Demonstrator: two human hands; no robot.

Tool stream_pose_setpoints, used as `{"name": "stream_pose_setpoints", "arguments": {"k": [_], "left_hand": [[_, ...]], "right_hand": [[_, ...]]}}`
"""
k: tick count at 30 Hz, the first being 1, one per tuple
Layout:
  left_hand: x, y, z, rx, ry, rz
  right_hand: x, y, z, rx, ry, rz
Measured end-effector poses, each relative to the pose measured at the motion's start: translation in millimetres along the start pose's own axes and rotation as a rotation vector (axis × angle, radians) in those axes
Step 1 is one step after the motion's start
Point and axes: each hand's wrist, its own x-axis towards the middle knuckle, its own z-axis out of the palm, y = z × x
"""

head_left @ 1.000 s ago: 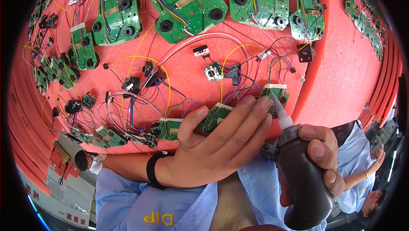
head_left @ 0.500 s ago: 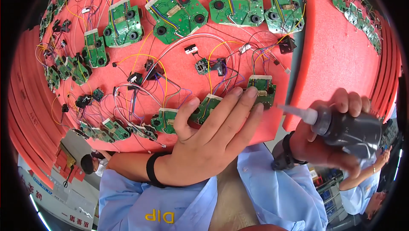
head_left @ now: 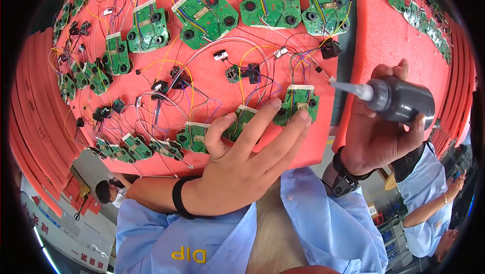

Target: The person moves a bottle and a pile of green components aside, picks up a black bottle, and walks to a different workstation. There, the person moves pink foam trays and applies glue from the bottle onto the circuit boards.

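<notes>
My left hand (head_left: 240,170) lies palm down with its fingers spread at the near edge of the pink foam sheet (head_left: 280,74). Its fingertips rest at the lower part of a green circuit board (head_left: 294,97); whether they press on it I cannot tell. Under and beside the fingers are two more boards, one partly hidden (head_left: 241,118) and one near the thumb (head_left: 193,136). My right hand (head_left: 371,140) is wrapped round a dark squeeze bottle (head_left: 409,103). The bottle's pale nozzle (head_left: 348,89) points left, its tip a little right of the nearest board and apart from it.
Larger green boards (head_left: 209,18) with taped wires line the far side. Black switches (head_left: 331,48), small modules and tangled wires lie between the rows. A second foam sheet (head_left: 386,36) with boards stands right, across a gap. Another person (head_left: 424,198) is at lower right.
My right hand has lifted and turned the bottle, which now lies more level and slightly farther left. My left fingers have spread and shifted, uncovering more of the near right board.
</notes>
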Motion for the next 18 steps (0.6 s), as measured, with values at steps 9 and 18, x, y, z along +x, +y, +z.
{"name": "stream_pose_setpoints", "arguments": {"k": [9,18], "left_hand": [[-3,-4,7,0.031,0.046,0.025],[-1,-4,11,0.061,0.066,0.036]], "right_hand": [[0,15,4,-0.058,-0.013,-0.112],[-14,10,-12,-0.322,-0.489,-0.484]]}}
